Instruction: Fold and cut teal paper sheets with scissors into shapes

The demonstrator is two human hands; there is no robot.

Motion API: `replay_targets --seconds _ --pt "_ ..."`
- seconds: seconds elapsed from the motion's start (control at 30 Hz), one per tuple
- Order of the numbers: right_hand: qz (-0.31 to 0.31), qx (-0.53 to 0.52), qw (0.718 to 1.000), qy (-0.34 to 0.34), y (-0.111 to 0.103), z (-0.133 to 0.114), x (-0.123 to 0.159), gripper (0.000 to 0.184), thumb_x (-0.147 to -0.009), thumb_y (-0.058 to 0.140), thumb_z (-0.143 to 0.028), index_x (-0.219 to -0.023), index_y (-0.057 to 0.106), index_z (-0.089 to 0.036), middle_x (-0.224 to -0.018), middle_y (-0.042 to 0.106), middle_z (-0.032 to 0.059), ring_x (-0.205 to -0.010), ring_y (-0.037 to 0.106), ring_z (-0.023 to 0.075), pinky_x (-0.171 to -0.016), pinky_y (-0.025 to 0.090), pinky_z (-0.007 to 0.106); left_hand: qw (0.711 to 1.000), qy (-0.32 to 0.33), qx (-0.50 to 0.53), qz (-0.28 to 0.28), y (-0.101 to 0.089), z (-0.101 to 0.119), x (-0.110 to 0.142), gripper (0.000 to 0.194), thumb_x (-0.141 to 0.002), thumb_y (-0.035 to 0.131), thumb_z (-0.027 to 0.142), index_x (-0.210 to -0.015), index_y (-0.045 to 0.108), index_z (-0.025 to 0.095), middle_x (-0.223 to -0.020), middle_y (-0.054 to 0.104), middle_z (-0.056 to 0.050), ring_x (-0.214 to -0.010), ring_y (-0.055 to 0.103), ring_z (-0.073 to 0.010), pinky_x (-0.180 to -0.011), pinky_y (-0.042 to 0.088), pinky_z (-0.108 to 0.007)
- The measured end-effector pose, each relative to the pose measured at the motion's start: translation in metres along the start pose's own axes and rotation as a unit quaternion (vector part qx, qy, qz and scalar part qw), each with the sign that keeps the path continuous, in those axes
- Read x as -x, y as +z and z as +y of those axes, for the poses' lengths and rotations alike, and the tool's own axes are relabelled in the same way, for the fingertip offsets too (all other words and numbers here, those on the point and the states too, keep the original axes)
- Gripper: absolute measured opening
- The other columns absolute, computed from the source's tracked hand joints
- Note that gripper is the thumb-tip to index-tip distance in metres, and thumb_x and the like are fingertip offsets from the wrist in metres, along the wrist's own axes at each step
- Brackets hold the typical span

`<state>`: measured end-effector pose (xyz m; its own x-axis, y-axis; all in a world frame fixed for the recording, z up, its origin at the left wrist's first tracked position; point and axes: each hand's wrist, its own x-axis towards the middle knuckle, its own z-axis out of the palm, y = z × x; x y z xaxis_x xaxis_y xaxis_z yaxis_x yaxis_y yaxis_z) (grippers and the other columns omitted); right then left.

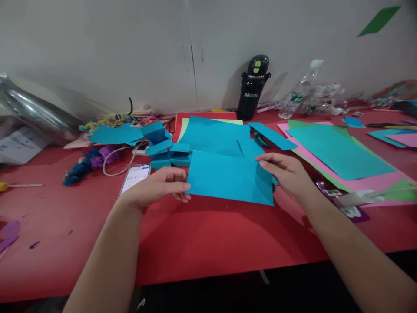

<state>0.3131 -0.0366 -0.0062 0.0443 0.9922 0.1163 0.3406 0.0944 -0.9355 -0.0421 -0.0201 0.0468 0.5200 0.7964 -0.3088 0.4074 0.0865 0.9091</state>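
Note:
A flat rectangular sheet of blue paper (230,178) is held up over the red table between my two hands. My left hand (163,187) pinches its left edge with the thumb on top. At the upper right corner, my right hand (285,171) grips it between thumb and fingers. Behind it lie a larger blue sheet (215,134) and a blue strip (273,135). Several folded blue paper pieces (159,139) sit just beyond my left hand. A phone (135,177) showing a timer lies beside my left wrist.
A black bottle (252,93) and a clear plastic bottle (298,93) stand at the back. Coloured sheets (345,152) spread to the right, near a white power strip (358,198). On the left are a steel flask (39,104) and purple-blue paper flowers (94,161). The red table's (228,252) front edge runs below.

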Motion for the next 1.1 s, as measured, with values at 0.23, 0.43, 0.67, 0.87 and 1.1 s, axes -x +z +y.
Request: replay_targets --seconds 0.23,0.43,0.67,0.87,1.1 --pt "-0.119 -0.042 0.991 0.046 -0.006 -0.004 -0.001 0.027 -0.086 0.069 -0.046 -0.099 0.073 -0.022 -0.083 0.068 0.0040 -0.070 0.058 0.0176 -0.060 0.045 0.031 0.992 0.042 -0.013 0.118 0.018 -0.003 -0.015 0.034 -0.082 0.072 0.046 -0.111 0.073 0.027 -0.111 0.075 -0.008 -0.101 0.071 -0.0254 -0.078 0.060 -0.031" --pt "-0.173 -0.004 0.984 0.041 0.005 -0.017 0.000 0.025 -0.088 0.065 -0.044 -0.095 0.073 -0.021 -0.080 0.069 0.0038 -0.066 0.059 0.0176 -0.055 0.044 0.029 0.987 0.091 -0.077 0.105 0.031 -0.008 -0.027 0.026 -0.087 0.065 0.047 -0.087 0.077 0.023 -0.093 0.077 -0.008 -0.091 0.071 -0.0273 -0.078 0.058 -0.038" --pt "-0.231 0.181 0.952 -0.088 0.021 -0.028 0.011 0.018 -0.090 0.065 -0.038 -0.100 0.077 -0.029 -0.105 0.075 0.0045 -0.099 0.065 0.0267 -0.082 0.050 0.040 0.971 0.148 -0.151 0.110 0.055 -0.009 -0.032 0.024 -0.092 0.059 0.041 -0.089 0.076 0.025 -0.094 0.078 -0.004 -0.088 0.071 -0.0237 -0.077 0.054 -0.034" --pt "-0.216 0.233 0.940 -0.127 0.040 -0.035 0.021 0.014 -0.092 0.064 -0.036 -0.091 0.077 -0.030 -0.096 0.077 0.0036 -0.093 0.065 0.0285 -0.084 0.044 0.044 0.962 0.196 -0.168 0.086 0.075 -0.005 -0.032 0.020 -0.095 0.056 0.034 -0.091 0.075 0.026 -0.093 0.078 -0.001 -0.086 0.071 -0.0200 -0.075 0.053 -0.030" --pt "-0.253 0.229 0.932 -0.118 0.054 -0.045 0.024 0.024 -0.096 0.058 -0.033 -0.076 0.068 -0.024 -0.076 0.070 0.0029 -0.071 0.059 0.0203 -0.060 0.035 0.033 0.957 0.213 -0.172 0.093 0.081 -0.005 -0.032 0.018 -0.095 0.057 0.029 -0.092 0.074 0.026 -0.092 0.078 0.000 -0.083 0.070 -0.0177 -0.073 0.052 -0.027"
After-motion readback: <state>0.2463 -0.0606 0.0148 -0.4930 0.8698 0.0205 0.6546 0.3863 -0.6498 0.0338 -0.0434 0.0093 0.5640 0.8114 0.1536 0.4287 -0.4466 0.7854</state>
